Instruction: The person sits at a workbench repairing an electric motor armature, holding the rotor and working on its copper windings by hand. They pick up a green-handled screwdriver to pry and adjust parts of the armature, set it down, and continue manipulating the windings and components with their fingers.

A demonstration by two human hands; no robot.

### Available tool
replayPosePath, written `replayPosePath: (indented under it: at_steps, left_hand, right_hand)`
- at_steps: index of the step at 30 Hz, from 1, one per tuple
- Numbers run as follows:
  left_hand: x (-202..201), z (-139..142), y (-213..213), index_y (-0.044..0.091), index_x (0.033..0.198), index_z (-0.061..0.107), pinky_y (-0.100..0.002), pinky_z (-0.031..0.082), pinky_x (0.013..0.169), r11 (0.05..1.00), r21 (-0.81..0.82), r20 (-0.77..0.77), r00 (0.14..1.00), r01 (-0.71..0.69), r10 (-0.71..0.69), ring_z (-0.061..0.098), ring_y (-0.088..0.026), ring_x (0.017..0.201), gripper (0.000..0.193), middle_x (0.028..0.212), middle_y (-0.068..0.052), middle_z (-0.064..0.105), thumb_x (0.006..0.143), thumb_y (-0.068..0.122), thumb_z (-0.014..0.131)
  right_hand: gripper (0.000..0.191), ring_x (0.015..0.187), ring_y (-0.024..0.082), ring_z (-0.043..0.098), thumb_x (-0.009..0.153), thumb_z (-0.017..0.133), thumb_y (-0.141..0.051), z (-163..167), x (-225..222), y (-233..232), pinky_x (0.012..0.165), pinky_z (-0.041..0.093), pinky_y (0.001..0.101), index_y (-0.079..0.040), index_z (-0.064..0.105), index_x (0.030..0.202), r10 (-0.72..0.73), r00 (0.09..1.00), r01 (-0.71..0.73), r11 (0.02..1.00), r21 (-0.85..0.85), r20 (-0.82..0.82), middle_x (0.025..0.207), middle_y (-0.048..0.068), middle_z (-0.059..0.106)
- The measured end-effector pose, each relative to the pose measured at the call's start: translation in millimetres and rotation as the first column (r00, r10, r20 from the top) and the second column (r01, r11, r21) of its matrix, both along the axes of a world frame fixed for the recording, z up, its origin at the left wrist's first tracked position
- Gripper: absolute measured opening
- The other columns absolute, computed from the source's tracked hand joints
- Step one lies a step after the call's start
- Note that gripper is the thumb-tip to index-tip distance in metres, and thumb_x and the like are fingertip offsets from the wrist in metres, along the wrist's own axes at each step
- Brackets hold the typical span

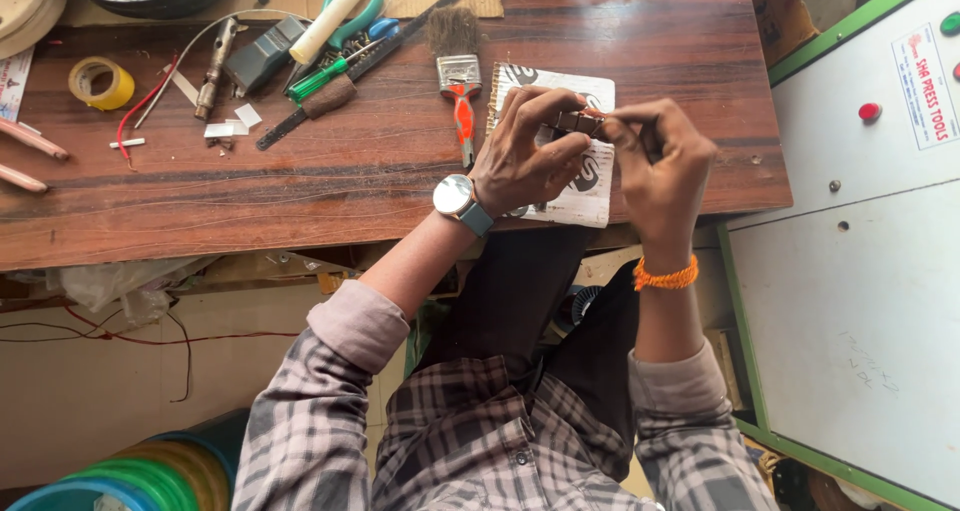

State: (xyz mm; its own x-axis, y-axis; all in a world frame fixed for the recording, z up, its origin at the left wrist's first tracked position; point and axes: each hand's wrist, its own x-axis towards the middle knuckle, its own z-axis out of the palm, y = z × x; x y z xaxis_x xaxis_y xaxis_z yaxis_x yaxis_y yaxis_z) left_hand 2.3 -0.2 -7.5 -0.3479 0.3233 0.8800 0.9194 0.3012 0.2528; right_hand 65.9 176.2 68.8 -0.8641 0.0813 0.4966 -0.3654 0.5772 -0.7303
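A small dark metal part (pixel 578 122), lying level, is pinched at both ends above a white patterned card (pixel 590 186).

I am in a small workshop. My wooden counter (pixel 330 186) is scattered with tools: a paintbrush (pixel 457 56), a green-handled screwdriver (pixel 322 77), pliers (pixel 352 23), a roll of yellow tape (pixel 98 83) and loose wires (pixel 150 99). A grey, green-edged machine cabinet (pixel 860 271) with a red button (pixel 870 112) stands beside me.
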Motion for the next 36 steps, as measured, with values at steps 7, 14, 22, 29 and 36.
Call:
replayPosePath:
  at_steps: [7,14,22,29,36]
  left_hand:
    - [-1,0,2,0.023,0.112,0.059,-0.042,0.05,0.102,1.0,0.019,0.039,0.999,-0.008,0.007,0.05,-0.027,0.12,0.03,0.137,-0.006,0.041,0.091,0.02,0.081]
    - [-3,1,1,0.023,0.115,0.059,-0.041,0.047,0.101,0.999,0.036,0.036,0.999,0.03,-0.032,0.052,-0.025,0.12,0.031,0.139,-0.007,0.04,0.091,0.021,0.08]
    - [5,18,-2,0.025,0.137,0.059,-0.035,0.043,0.095,0.994,-0.084,0.063,0.995,-0.066,0.072,0.053,-0.02,0.104,0.043,0.142,0.001,0.057,0.097,0.02,0.074]
    - [3,20,2,0.028,0.138,0.059,-0.033,0.042,0.095,0.994,-0.062,0.081,0.992,-0.088,0.093,0.054,-0.016,0.103,0.043,0.13,0.01,0.065,0.099,0.029,0.077]
    - [2,17,1,0.027,0.136,0.059,-0.034,0.041,0.096,0.996,-0.053,0.128,0.989,-0.068,0.074,0.054,-0.014,0.104,0.043,0.131,0.011,0.066,0.098,0.029,0.078]
  right_hand:
    - [0.006,0.06,0.003,0.047,0.102,0.077,-0.009,22,-32,-4,0.052,0.035,0.022,-0.004,0.073,0.1,0.04,0.997,-0.05,0.984,0.17,0.062,0.077,-0.001,0.066]
    - [0.006,0.059,0.004,0.047,0.1,0.078,-0.007,21,-58,6,0.049,0.035,0.0225,-0.003,0.075,0.101,0.034,0.988,-0.063,0.981,0.185,0.153,0.073,0.0,0.063]
    - [0.002,0.057,0.002,0.052,0.098,0.074,-0.004,11,-66,11,0.046,0.038,0.0204,-0.002,0.075,0.1,0.018,0.965,-0.044,0.995,0.093,0.262,0.071,-0.002,0.064]
    - [0.006,0.075,0.003,0.061,0.101,0.077,-0.006,18,-12,31,0.065,0.047,0.0183,-0.002,0.074,0.104,0.024,0.976,-0.005,0.996,-0.089,0.215,0.087,0.0,0.07]
    - [0.013,0.071,0.003,0.052,0.098,0.081,-0.011,10,27,18,0.062,0.039,0.019,-0.002,0.074,0.103,0.053,0.978,-0.025,0.99,-0.14,0.202,0.088,0.001,0.07]
